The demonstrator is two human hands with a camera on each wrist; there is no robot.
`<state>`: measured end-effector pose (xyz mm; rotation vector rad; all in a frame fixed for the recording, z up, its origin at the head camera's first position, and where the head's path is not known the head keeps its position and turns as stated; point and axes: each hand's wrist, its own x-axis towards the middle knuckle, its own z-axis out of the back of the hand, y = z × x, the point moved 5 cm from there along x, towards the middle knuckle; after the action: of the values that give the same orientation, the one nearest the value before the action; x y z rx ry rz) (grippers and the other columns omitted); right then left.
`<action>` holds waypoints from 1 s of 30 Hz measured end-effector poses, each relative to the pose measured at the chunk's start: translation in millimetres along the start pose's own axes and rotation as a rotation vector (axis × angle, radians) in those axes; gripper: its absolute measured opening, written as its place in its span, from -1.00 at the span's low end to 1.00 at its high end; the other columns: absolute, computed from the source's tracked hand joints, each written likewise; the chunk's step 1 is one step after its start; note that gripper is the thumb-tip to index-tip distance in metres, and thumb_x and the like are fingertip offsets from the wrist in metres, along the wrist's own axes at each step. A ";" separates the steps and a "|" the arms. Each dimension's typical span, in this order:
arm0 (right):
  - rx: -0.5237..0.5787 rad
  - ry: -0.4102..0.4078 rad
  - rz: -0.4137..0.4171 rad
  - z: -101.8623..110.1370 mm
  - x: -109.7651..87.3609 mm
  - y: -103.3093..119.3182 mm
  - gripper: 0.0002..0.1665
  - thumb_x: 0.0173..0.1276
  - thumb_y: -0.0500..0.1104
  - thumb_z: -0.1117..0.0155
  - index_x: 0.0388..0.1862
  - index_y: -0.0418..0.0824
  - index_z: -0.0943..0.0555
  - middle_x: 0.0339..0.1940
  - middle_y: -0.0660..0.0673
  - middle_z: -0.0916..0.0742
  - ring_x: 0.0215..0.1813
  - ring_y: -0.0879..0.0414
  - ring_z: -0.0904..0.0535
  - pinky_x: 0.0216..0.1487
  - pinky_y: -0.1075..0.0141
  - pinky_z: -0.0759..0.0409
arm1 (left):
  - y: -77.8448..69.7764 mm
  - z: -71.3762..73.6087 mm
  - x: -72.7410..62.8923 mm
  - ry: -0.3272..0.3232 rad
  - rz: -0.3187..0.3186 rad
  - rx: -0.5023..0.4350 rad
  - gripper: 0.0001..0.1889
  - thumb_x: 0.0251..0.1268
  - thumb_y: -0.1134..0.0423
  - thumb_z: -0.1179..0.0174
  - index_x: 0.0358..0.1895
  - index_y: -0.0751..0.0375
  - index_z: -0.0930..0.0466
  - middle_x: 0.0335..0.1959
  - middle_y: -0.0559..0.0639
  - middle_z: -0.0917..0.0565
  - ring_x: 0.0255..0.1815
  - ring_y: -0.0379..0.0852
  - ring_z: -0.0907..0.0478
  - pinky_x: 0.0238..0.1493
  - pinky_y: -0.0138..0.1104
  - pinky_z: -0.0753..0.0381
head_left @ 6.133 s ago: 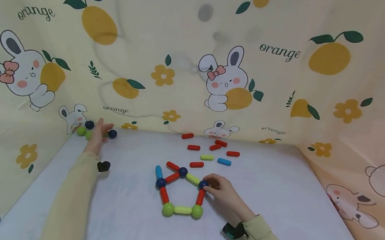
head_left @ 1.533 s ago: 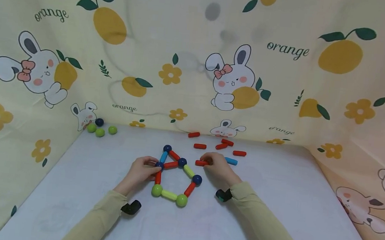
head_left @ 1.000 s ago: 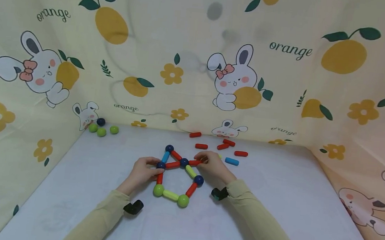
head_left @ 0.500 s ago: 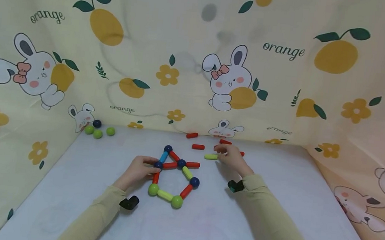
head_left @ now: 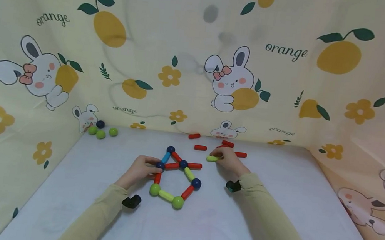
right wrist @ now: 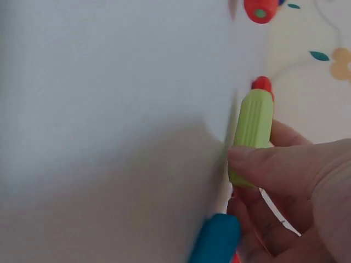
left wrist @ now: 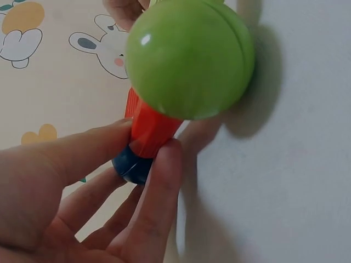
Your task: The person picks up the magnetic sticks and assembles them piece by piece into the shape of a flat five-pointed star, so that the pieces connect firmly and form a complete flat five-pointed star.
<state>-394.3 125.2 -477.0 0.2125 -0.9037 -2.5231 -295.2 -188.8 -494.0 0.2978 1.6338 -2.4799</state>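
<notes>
In the head view, a joined figure of magnetic balls and rods lies mid-table. My left hand [head_left: 141, 172] pinches a navy ball [head_left: 160, 166] at its left corner, fingertips also against the adjoining red rod [left wrist: 153, 132]. A green ball [left wrist: 189, 57] looms nearest the left wrist camera. Above, a navy ball [head_left: 170, 149] joins a blue rod [head_left: 165, 157] to a red rod [head_left: 176, 156]. Another red rod [head_left: 195, 166] juts right from the navy ball [head_left: 183, 164]. My right hand [head_left: 229, 160] pinches a light-green rod [right wrist: 253, 123] between thumb and fingers.
Loose red rods [head_left: 200, 148] lie along the back, some partly behind the right hand. Beside that hand, the right wrist view shows a blue rod [right wrist: 218, 238]. Several green balls [head_left: 100, 134] and one navy ball [head_left: 100, 124] sit back left, near the patterned cloth wall [head_left: 152, 108].
My left hand came from the back-left balls to the figure. A navy ball now tops it. My right hand attached a red rod, let go, and took hold of the light-green rod.
</notes>
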 end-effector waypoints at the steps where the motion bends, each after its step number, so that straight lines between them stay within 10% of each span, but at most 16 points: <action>1: 0.005 -0.004 0.002 1.1 -1.5 0.2 -0.63 0.22 -0.45 -0.28 -0.03 -0.16 -0.67 -0.09 -0.04 -0.66 -0.04 0.03 -0.52 0.05 0.16 -0.56 | 0.5 -0.4 -0.2 0.001 0.002 -0.004 -0.55 0.12 0.34 -0.37 0.14 0.26 -0.57 0.00 0.16 -0.60 -0.28 -0.06 -0.61 -0.32 -0.31 -0.67; 16: 0.003 0.135 0.296 -11.9 -44.4 43.4 -0.67 0.25 -0.40 -0.31 -0.05 -0.11 -0.67 -0.12 0.10 -0.68 -0.04 0.13 -0.55 0.03 0.22 -0.57 | 2.4 1.6 -3.8 -0.022 0.010 -0.011 -0.57 0.14 0.34 -0.36 0.13 0.23 -0.58 0.02 0.15 -0.59 -0.24 -0.05 -0.61 -0.29 -0.31 -0.67; 30: -0.023 0.144 0.283 -26.8 -51.2 49.9 -0.72 0.27 -0.39 -0.29 -0.10 -0.10 -0.67 -0.15 0.13 -0.64 -0.02 0.17 -0.53 0.07 0.26 -0.54 | -1.0 -1.3 -2.4 -0.023 0.012 -0.015 -0.56 0.13 0.35 -0.36 0.13 0.23 -0.58 -0.03 0.14 -0.60 -0.27 -0.06 -0.61 -0.30 -0.32 -0.67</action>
<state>-323.2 99.5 -466.4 0.2383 -0.7879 -2.2258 -293.0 -187.1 -493.0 0.2748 1.6357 -2.4522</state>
